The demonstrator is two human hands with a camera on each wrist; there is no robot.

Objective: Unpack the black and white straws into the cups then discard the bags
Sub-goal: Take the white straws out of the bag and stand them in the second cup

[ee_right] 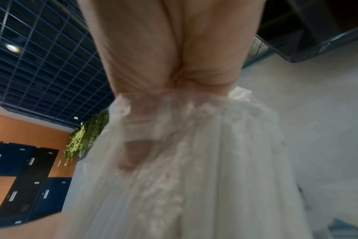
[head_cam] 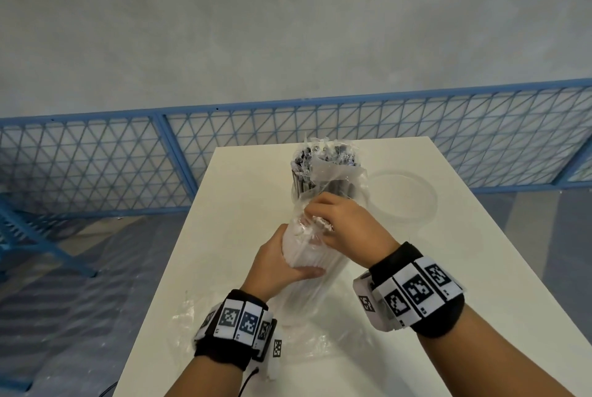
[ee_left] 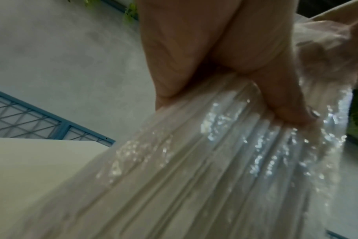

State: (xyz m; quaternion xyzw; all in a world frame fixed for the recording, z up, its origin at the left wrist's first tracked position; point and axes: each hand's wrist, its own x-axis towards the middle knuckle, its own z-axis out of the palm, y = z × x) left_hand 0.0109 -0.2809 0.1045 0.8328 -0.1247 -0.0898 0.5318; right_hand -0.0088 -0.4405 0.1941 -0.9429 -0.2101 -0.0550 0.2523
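White straws bag (head_cam: 304, 255) upright, left hand (head_cam: 282, 268) grip wrapped round it, right hand (head_cam: 339, 220) pinching its top

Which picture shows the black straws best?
The head view. There the black straws stand upright in plastic wrap behind both hands, on the white table. Neither wrist view shows them: both are filled by the bag of white straws and the hand holding it.

A white table (head_cam: 416, 316) bears a clear cup (head_cam: 404, 196) and crumpled plastic bag (head_cam: 307, 345).
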